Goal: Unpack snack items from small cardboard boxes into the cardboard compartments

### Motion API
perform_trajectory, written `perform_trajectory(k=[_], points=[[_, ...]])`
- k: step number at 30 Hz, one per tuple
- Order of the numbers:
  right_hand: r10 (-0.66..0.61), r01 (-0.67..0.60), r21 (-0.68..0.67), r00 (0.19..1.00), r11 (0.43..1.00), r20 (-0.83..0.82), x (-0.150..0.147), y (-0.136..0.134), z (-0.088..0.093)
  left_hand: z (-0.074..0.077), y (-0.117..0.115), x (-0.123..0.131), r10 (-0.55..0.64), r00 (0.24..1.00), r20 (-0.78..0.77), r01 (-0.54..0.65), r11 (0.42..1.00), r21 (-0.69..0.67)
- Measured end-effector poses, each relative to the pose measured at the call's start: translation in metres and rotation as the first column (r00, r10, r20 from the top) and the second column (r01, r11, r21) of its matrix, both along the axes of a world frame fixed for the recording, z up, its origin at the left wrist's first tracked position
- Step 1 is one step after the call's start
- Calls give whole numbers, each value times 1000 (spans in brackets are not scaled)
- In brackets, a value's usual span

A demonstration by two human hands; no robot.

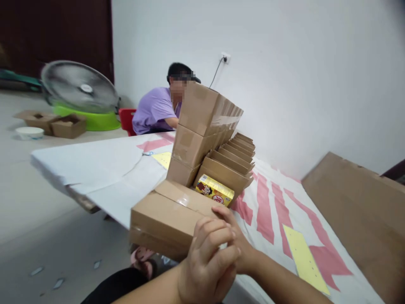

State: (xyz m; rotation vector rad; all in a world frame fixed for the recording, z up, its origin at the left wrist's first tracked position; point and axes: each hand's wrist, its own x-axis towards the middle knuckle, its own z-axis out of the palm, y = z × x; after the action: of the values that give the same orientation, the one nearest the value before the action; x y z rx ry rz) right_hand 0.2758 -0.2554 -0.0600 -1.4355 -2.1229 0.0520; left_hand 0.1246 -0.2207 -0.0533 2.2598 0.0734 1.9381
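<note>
My left hand (211, 255) is curled closed in front of the near end of a flat brown carton (171, 211); whatever it holds, if anything, is hidden. Partly behind it, my right hand (238, 236) reaches in from the right, with the visible fingers extended to the carton's top edge. The carton's lid flaps meet along a seam, and shiny tape shows on it. Just beyond lies a yellow printed box (215, 190) with a cartoon picture, leaning against an open-topped brown carton (226, 171).
Closed cartons (198, 109) stand stacked three high, beside a row of open ones. A person in a purple shirt (155, 107) sits behind them. Yellow strips (305, 257) lie on the red-and-white table cover (265, 207). A large cardboard sheet (354, 211) stands right; a fan (84, 88) stands left.
</note>
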Motion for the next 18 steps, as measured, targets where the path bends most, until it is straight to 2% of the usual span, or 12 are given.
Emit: perform_trajectory(k=[2,5,8,10,11,13,16,18], points=[[-2,2,-32,1000,1000,-14,19,-34,2,3,-3,-2,3,1000,-21,-3,1000,-2],[-76,74,-79,997,994,-24,46,-80,0,9,-1,-3,31,996,-78,-35,998,-43],[-162,160,-120,987,980,-14,68,-116,-7,11,13,-1,93,984,-155,-116,982,-147],[-215,213,-120,976,970,-8,76,-131,-12,8,29,2,78,962,-263,-147,957,-252],[-234,232,-112,972,966,-3,78,-137,-14,6,39,4,23,943,-332,-135,939,-317],[-254,255,-89,967,963,22,79,-143,-17,-2,58,8,-186,882,-433,-50,877,-478],[-269,275,-71,959,959,91,82,-148,-20,-14,82,14,-505,770,-391,93,695,-713],[-310,317,-41,942,947,126,89,-153,-22,-19,92,16,-610,726,-317,149,590,-794]])
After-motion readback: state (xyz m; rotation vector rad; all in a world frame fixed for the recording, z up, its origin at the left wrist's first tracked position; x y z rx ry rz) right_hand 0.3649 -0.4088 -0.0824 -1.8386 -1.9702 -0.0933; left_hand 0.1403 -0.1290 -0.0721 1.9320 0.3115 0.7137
